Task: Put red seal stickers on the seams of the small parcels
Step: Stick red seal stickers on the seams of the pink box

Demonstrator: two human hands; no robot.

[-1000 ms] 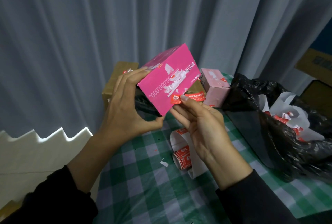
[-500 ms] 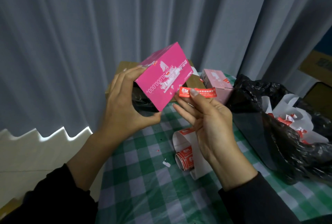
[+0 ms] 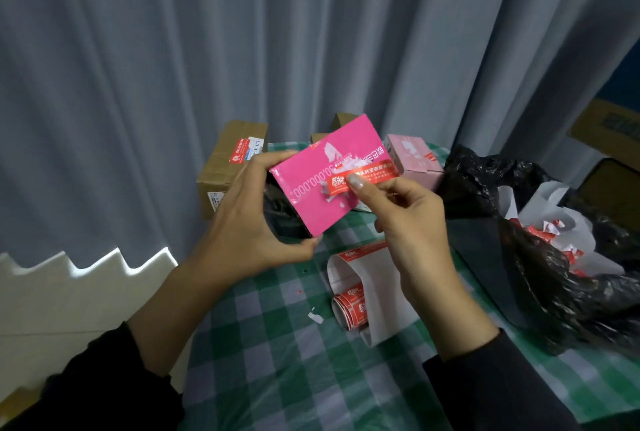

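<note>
- Left hand (image 3: pixel 249 223) grips the pink box (image 3: pixel 308 202) in the air above the table. The fingers curl over the far edge and the thumb props the near lower corner.
- Right hand (image 3: pixel 412 223) pinches the red seal sticker (image 3: pixel 367 175). The thumb lies on its front and the other fingers are curled behind.
- The sticker lies level across the box's broad printed face, with its right end at the box edge. Cannot tell whether the adhesive has touched yet.
- Risk: the strip bonds to the flat face instead of bridging a seam. No flap seam is visible under it, so it would seal nothing.
- Risk: one end tacks first and the strip then goes down skewed or creased, because only one pinch point controls it.
- Risk: the adhesive clings to the fingers behind the strip and lifts on release.
- Risk: the box twists in the hand under pressing, since it has no table support and the grip is on edges only.
- Box: stiff rectangular card, glossy magenta, with white print.
- Sticker: thin, flexible, oblong, red with white lettering.
- Sticker roll (image 3: pixel 349 306): lies on the tablecloth (image 3: pixel 277 378), trailing curled white backing paper. The cloth is green-white check with a plastic sheen.
- Black bag (image 3: pixel 485 195): crinkled film on the right, holding spent backing.
- Brown carton (image 3: pixel 221 174) and pale pink box (image 3: pixel 415 160): stand behind, and each already carries a red sticker.
</note>
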